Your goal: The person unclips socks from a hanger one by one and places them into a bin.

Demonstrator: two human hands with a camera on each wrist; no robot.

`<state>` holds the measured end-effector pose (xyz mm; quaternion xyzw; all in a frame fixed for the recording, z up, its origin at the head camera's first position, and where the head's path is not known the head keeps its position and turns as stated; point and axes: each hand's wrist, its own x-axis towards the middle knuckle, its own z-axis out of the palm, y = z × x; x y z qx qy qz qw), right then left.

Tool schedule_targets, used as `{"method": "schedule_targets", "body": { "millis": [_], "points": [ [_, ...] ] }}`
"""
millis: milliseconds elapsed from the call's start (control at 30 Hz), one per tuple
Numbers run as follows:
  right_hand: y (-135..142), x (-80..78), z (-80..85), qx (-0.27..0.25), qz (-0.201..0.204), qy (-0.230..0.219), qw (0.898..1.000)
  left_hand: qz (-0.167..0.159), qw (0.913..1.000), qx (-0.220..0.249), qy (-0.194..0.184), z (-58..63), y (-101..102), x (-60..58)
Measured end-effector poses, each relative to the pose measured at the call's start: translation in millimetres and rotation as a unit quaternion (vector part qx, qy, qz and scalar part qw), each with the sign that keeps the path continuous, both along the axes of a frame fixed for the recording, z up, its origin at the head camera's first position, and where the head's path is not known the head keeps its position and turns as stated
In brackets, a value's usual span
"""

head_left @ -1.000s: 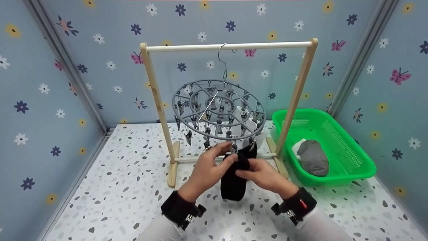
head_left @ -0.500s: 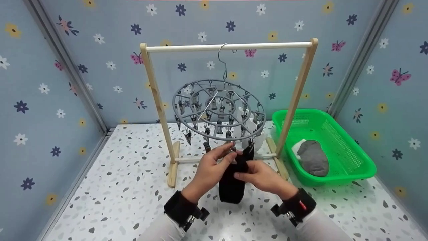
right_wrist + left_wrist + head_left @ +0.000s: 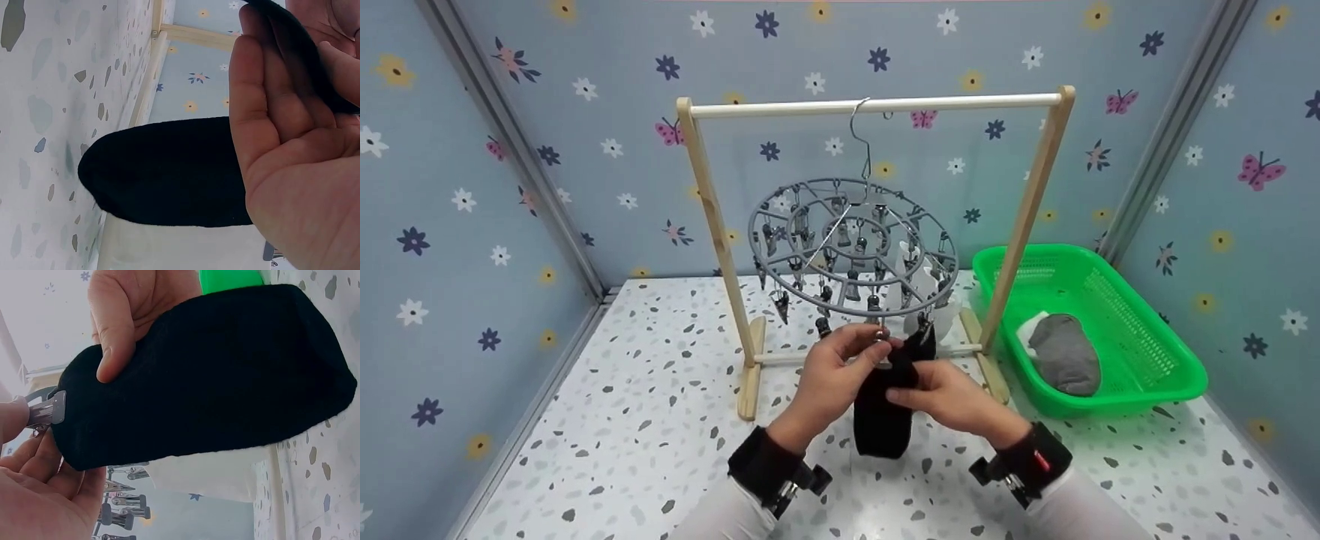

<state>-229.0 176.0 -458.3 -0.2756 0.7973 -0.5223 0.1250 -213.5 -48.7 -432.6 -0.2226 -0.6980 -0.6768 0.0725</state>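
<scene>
Black sock [image 3: 883, 420] hangs below the front rim of the round clip hanger [image 3: 847, 310], between your two hands. Beneath that rim, your left hand [image 3: 829, 379] has a narrow grip, thumb and fingers pinching the grey clip [image 3: 58, 408] at the sock's upper edge. Squeeze it harder and its mouth could lose the cloth, since it seems to take in only a little. To the right, your right hand [image 3: 949, 394] holds the sock itself, thumb against fingers; a downward pull from that grip could drag the sock out or tip the hanger, which hangs from one hook [image 3: 855, 120]. Beside it, under the hanger's right front, dark cloth [image 3: 928, 346] hangs near enough that a bump could tangle the two. Left of the hanger stands a blue flowered wall [image 3: 472, 262]; a speckled pale counter [image 3: 660, 420] spreads beneath it, bearing the wooden rack [image 3: 1031, 210] that carries it. Right of the hanger, a green basket [image 3: 1192, 375] holds a grey bundle [image 3: 1065, 356] with something white [image 3: 1027, 330] against it, and another flowered wall [image 3: 1215, 150] rises beyond.
</scene>
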Motion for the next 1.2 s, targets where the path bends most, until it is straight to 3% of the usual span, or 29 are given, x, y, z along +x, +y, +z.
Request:
{"method": "schedule_targets", "body": {
  "millis": [167,600,1200],
  "points": [
    [1.3,-0.1,-0.3,-0.013,0.008,-0.012,1.000,-0.005,0.9993,0.036,-0.008,0.2,0.4,1.1],
    [0.9,-0.6,-1.7,-0.019,0.010,-0.013,1.000,-0.010,0.9944,0.104,0.016,-1.9,0.0,1.0],
    [7.3,-2.8,-0.2,0.050,-0.005,0.024,0.998,-0.007,0.9936,0.110,0.027,0.5,-4.5,-1.3]
  ]
}}
